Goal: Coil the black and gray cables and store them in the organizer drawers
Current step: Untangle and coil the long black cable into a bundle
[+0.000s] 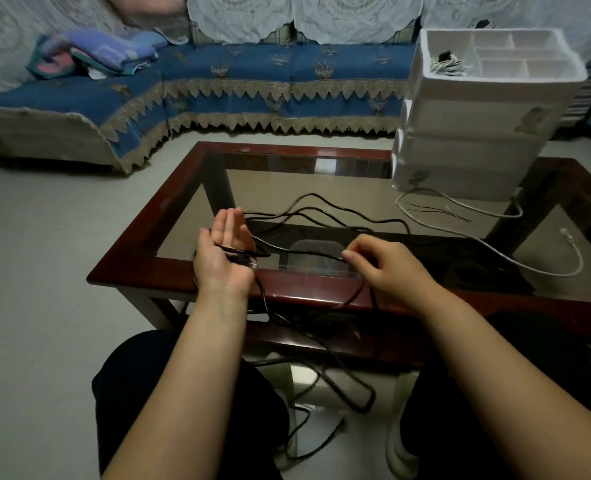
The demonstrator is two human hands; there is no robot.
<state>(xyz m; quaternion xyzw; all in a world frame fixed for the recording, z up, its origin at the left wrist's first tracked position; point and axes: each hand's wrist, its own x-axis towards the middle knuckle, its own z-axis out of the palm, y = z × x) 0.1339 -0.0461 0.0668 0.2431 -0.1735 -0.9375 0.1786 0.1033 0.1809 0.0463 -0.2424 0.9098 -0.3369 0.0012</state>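
Note:
A long black cable sprawls in loose loops over the glass table top and hangs down off the near edge between my knees. My left hand is held palm up with fingers straight; the cable lies across the palm, pinned under the thumb. My right hand pinches the same cable between thumb and fingers, a little to the right. A gray cable lies loose on the right of the table, its plug near the right edge. The white organizer, a stack of drawers, stands at the table's far right corner.
The organizer's top tray has several compartments; one holds a bundle of light cable. The coffee table has a dark red wooden frame around glass. A blue sofa runs behind, with folded cloths at its left end.

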